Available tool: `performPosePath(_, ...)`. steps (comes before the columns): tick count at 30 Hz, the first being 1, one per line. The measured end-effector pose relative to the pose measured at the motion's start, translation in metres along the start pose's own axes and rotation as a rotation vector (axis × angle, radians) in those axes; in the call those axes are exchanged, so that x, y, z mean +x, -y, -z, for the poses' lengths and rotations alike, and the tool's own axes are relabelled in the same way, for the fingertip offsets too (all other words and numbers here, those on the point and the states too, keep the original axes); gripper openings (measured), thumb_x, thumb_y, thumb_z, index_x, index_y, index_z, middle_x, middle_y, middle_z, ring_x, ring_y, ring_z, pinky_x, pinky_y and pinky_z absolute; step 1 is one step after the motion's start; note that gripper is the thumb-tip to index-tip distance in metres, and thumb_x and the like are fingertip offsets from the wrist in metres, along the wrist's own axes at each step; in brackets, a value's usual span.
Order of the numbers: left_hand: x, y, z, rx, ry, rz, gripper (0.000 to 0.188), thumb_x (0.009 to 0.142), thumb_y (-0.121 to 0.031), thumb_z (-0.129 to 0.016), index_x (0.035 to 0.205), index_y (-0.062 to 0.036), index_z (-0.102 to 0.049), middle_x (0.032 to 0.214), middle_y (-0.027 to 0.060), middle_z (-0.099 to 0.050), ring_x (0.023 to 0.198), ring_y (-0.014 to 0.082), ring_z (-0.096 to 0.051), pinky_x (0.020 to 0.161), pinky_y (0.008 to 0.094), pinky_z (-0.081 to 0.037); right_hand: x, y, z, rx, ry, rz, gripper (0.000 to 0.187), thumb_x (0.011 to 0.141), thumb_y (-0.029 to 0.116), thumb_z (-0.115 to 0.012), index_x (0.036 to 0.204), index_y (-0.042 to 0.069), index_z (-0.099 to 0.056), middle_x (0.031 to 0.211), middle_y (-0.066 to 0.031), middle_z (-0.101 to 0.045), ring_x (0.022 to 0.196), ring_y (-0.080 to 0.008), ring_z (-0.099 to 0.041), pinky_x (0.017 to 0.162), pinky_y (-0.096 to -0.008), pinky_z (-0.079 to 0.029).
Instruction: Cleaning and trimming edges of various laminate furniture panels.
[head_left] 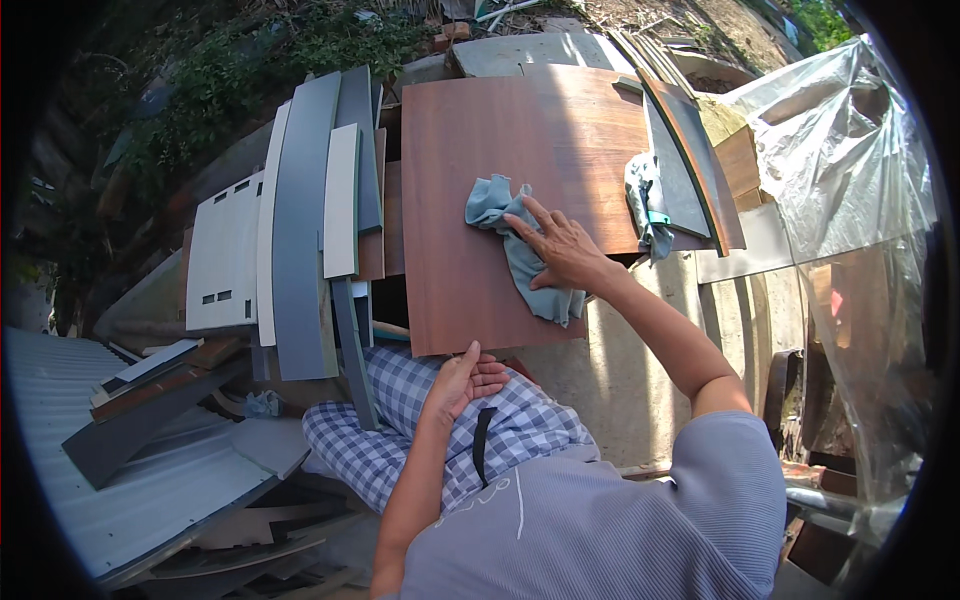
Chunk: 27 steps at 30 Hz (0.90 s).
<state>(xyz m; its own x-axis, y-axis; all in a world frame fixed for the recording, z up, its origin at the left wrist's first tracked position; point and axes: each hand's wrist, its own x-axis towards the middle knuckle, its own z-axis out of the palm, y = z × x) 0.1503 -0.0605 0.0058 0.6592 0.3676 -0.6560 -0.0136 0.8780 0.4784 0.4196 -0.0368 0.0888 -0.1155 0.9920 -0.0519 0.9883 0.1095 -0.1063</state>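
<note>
A reddish-brown wooden board (pixel 455 270) lies flat before me. My right hand (pixel 565 250) rests on a crumpled grey-blue cloth (pixel 525 262) on the board, its fingers spread and pressing the cloth down. Part of the cloth is hidden under the palm. My left hand (pixel 466 385) is at the board's near edge, palm turned up and open with nothing in it. Its thumb tip comes up to that edge; whether it touches, I cannot tell.
Grey and white panels (pixel 305 220) are stacked to the left. On the right, a second rag (pixel 650 205) lies beside a dark curved-looking strip (pixel 690 165). Clear plastic sheeting (pixel 830 150) hangs at far right. Corrugated metal (pixel 60 430) bears board scraps at lower left.
</note>
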Motion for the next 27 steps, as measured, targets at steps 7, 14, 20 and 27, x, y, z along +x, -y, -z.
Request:
performPosePath(7, 0.002, 0.006, 0.0, -0.016, -0.038, -0.012, 0.047, 0.093, -0.04, -0.045, 0.1, 0.0064, -0.051, 0.092, 0.0207, -0.062, 0.085, 0.031, -0.065, 0.071, 0.0348, -0.057, 0.066, -0.054, -0.005, 0.229, 0.077, 0.122, 0.04, 0.077, 0.028, -0.066, 0.112, 0.015, -0.054, 0.106, -0.0099, -0.052, 0.103, -0.0298, -0.054, 0.082, -0.0403, -0.048)
performPosePath(14, -0.006, 0.004, -0.013, -0.064, 0.017, -0.026, 0.043, 0.095, -0.036, -0.044, 0.101, 0.0057, -0.053, 0.094, 0.0203, -0.062, 0.091, 0.0302, -0.063, 0.079, 0.0362, -0.054, 0.047, -0.307, -0.046, -0.496, -0.281, -0.348, 0.037, 0.086, 0.037, -0.051, 0.109, 0.008, -0.054, 0.096, -0.0176, -0.064, 0.091, -0.0318, -0.062, 0.072, -0.0438, -0.048)
performPosePath(20, -0.081, 0.008, 0.015, -0.08, -0.143, -0.12, 0.04, 0.096, -0.034, -0.042, 0.1, 0.004, -0.056, 0.099, 0.0192, -0.062, 0.097, 0.0265, -0.062, 0.09, 0.038, -0.049, 0.191, -0.319, -0.014, -0.063, -0.334, -1.011, 0.029, 0.086, 0.03, -0.05, 0.099, 0.007, -0.061, 0.101, -0.0163, -0.064, 0.097, -0.0298, -0.062, 0.077, -0.0418, -0.05)
performPosePath(27, -0.092, 0.032, 0.053, -0.328, -0.495, -0.226, 0.038, 0.093, -0.036, -0.047, 0.099, 0.0001, -0.057, 0.099, 0.0195, -0.062, 0.098, 0.0333, -0.06, 0.088, 0.0474, -0.049, 0.33, -0.296, 0.008, 0.547, -0.455, -0.781, 0.047, 0.077, 0.037, -0.053, 0.105, 0.0, -0.061, 0.109, -0.0238, -0.06, 0.103, -0.0377, -0.058, 0.087, -0.0438, -0.045)
